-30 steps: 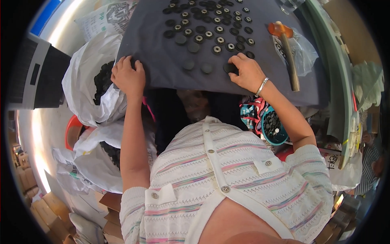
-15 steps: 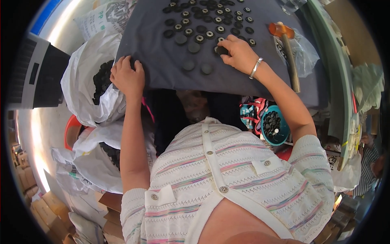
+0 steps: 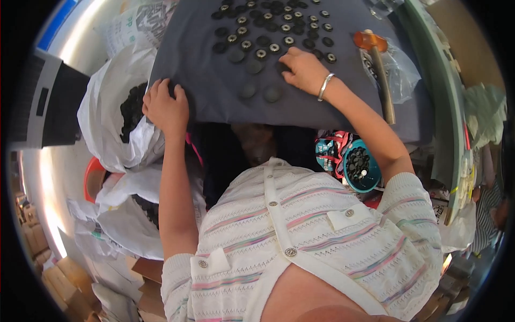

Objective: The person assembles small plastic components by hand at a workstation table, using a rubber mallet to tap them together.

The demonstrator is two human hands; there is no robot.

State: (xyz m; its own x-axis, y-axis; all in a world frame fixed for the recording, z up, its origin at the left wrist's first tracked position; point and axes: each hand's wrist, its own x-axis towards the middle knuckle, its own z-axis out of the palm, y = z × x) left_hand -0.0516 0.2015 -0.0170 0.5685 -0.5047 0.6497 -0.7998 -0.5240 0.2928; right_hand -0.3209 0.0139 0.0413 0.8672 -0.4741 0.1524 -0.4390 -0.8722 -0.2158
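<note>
Surrounding the orange-headed mallet point(image 3: 379, 70) is the dark grey cloth-covered table point(image 3: 225, 110), and everything I have to do with lies to the mallet's left. My left hand point(image 3: 166, 107) rests far left of the mallet, at the table's edge; my right hand point(image 3: 307, 74) is much nearer to it, with bare cloth between. Left of the mallet, too, lie scattered plain discs point(image 3: 254, 66) and ringed discs point(image 3: 274, 48) with metal centres, the metal probably making those a little heavier. The black disc point(image 3: 281, 67) I hold is on the far side of my right hand from the mallet. I judge it light and stiff, something like hard rubber or plastic, and not easily broken; its flat face may be smooth enough to slide, so the rim is the place to take hold, thumb on one side and fingertips opposite. My right fingers point(image 3: 290, 60) and thumb look clamped on that rim, parted only by the disc itself, though dark against dark hides the exact contact. My left fingers are bent, with the thumb apart from them; a dark patch shows in that gap, and I cannot tell whether they hold anything there.
</note>
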